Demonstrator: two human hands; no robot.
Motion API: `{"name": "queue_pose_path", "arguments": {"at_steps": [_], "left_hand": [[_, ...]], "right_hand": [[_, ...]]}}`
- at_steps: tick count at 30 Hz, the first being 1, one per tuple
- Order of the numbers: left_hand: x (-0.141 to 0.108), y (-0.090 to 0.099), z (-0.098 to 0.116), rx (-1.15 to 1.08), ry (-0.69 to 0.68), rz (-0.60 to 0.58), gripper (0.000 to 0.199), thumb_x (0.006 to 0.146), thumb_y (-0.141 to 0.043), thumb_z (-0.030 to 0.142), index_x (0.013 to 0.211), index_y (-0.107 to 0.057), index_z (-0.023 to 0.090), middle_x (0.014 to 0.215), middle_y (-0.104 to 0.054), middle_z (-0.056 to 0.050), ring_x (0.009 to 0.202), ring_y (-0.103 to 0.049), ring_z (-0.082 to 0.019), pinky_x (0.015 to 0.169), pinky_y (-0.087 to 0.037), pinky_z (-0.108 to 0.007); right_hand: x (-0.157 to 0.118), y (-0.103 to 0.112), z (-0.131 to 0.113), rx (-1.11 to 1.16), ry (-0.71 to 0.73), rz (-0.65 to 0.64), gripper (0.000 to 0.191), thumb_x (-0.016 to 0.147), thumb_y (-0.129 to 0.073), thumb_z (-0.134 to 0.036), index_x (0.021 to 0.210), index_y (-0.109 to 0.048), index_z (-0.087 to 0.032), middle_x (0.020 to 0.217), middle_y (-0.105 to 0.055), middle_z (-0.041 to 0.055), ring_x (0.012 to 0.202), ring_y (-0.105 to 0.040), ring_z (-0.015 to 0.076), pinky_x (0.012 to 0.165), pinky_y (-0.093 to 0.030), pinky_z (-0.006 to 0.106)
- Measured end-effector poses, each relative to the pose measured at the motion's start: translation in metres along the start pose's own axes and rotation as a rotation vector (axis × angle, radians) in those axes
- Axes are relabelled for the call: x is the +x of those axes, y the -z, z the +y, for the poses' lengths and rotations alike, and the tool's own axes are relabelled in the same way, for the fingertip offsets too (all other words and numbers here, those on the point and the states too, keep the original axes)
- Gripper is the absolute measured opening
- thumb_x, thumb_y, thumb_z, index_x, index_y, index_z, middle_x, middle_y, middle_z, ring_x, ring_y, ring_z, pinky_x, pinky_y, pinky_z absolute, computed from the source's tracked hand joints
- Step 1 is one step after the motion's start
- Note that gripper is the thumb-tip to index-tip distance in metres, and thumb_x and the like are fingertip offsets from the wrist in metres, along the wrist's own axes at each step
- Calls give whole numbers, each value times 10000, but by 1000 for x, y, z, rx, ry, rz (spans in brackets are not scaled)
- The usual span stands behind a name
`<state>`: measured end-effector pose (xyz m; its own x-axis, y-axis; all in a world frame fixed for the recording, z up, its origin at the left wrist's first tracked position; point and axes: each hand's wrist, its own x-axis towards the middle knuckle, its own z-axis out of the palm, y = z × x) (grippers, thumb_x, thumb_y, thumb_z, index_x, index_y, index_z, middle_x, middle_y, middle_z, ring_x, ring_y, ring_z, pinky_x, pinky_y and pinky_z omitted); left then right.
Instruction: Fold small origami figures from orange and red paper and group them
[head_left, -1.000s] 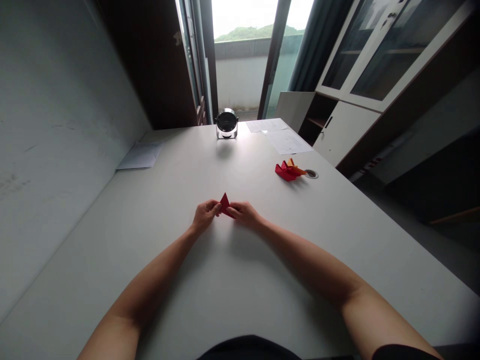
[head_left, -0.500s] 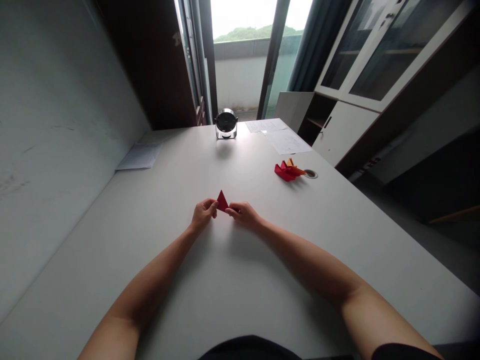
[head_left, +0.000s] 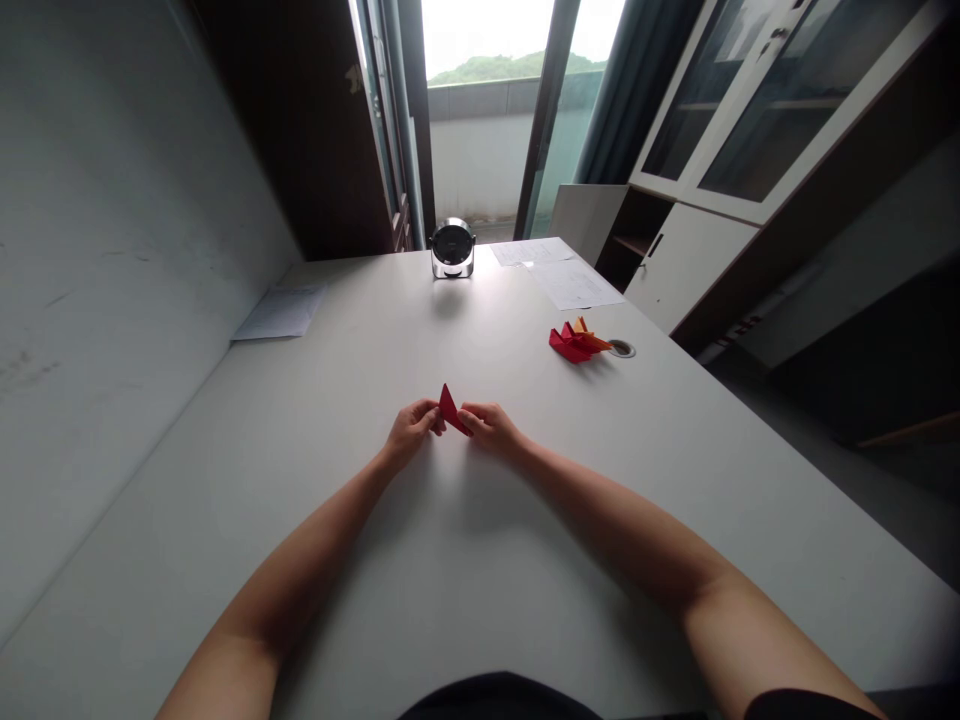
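Note:
A folded piece of red paper [head_left: 451, 407], narrow and pointed at the top, is held up between both hands over the white table [head_left: 420, 590]. My left hand [head_left: 415, 425] pinches its left edge between thumb and fingers. On the other side, my right hand [head_left: 486, 424] is closed on its right edge, with the paper's lower corner showing beside the thumb. The fingertips hide parts of the paper. Farther off to the right, red and orange folded paper pieces [head_left: 576, 342] rest together on the table.
A round black and silver device [head_left: 452, 247] stands at the table's far end. Printed sheets [head_left: 574, 283] lie at the far right, and more papers [head_left: 280, 312] lie by the left wall. A round cable hole [head_left: 622, 348] sits beside the folded pieces.
The red paper has turned, so it looks narrower and its lower corner points down to the right. My right hand has shifted slightly along its edge.

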<state>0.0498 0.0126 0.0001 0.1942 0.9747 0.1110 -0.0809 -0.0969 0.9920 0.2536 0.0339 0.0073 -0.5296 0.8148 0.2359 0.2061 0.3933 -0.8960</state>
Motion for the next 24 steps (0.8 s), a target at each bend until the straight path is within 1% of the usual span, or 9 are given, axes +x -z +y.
{"name": "queue_pose_path", "arguments": {"at_steps": [4, 8, 17, 21, 24], "left_hand": [[-1, -1, 2, 1, 4, -50, 282, 918, -633, 396, 946, -675, 119, 701, -663, -33, 639, -595, -130, 650, -474, -267], [-1, -1, 0, 3, 7, -73, 275, 918, -632, 394, 927, -674, 122, 700, -655, -32, 640, -599, -132, 649, -473, -270], [-1, -3, 2, -4, 13, -46, 285, 896, -657, 398, 925, -679, 116, 683, -655, -31, 618, -603, -134, 625, -481, -273], [-1, -2, 1, -4, 10, -46, 277, 899, -653, 389, 944, -680, 117, 688, -661, -33, 621, -610, -138, 623, -481, -275], [-1, -1, 2, 0, 6, -49, 279, 902, -645, 397, 947, -680, 124, 685, -660, -30, 626, -608, -139, 631, -478, -276]], "right_hand": [[1, 1, 1, 62, -17, 0, 482, 939, -488, -557, 647, -538, -177, 590, -515, -21, 561, -423, 109, 561, -314, 241], [1, 1, 7, 63, -37, 2, 462, 905, -545, -580, 710, -608, -166, 594, -530, -19, 567, -435, 113, 550, -316, 238], [0, 3, 5, 60, -28, 0, 465, 910, -549, -582, 752, -645, -155, 617, -546, -14, 591, -439, 115, 567, -323, 240], [0, 4, 3, 41, -34, 13, 458, 897, -559, -579, 722, -634, -162, 604, -544, -16, 585, -436, 116, 567, -324, 241], [1, 3, 3, 60, -52, 22, 432, 903, -543, -539, 683, -598, -172, 596, -543, -14, 582, -443, 119, 569, -336, 243]]}}
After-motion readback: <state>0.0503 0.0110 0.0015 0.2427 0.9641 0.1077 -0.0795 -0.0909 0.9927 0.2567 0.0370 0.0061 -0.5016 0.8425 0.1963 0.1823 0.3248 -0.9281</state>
